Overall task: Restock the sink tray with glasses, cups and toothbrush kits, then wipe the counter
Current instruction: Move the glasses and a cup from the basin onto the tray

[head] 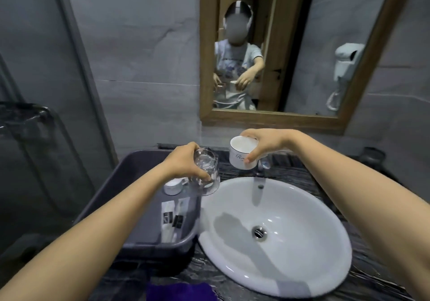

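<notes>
— What's the person got on?
— Pale short-sleeved T-shirt [232, 56] with a blue print across the chest, a white head strap [237, 4] with side pads; left forearm [104, 219] and right forearm [349, 184] bare.

Grey walls [144, 44] surround a wood-framed mirror [274, 118] above a white basin [290, 207] (set in dark veined stone [302, 174]). A hair dryer [346, 61] shows in the reflection; at left, possibly a glass door [35, 137].

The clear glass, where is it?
In the head view, the left hand grips the clear glass above the grey tub, left of the white basin.
</notes>
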Motion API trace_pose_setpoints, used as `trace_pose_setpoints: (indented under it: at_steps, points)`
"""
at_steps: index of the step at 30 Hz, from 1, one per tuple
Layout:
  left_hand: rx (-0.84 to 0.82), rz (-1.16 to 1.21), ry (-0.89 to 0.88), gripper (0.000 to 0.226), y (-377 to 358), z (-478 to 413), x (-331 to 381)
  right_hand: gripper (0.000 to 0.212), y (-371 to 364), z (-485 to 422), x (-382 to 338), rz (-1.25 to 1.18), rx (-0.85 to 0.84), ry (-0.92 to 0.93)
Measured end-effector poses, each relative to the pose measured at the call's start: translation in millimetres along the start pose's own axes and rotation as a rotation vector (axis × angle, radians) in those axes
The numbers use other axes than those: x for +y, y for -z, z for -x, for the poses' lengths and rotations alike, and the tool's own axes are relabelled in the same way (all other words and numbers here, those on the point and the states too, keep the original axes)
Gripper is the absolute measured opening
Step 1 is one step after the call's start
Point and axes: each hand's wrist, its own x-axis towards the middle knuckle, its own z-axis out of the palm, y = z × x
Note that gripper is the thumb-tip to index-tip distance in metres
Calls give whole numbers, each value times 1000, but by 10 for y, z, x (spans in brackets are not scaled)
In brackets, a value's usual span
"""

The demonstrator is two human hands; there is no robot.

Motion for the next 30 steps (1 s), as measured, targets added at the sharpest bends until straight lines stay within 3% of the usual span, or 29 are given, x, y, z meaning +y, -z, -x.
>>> trace_pose_setpoints:
  at_steps: [8,15,24,30]
  points:
    - [-110,35,-120,65,-882,-117,844,65,-117,959,1140,68,148,-87]
    - [-191,53,-115,67,-1697,-228,1539,58,-186,1687,2082,40,135,-169]
    - [-238,80,-125,62,-2336,-502,2287,64,-113,2204,2908,0,124,-261]
    - [-210,47,-144,70,-2601,-964,2730,57,-6,2324,3333,-90,212,-298]
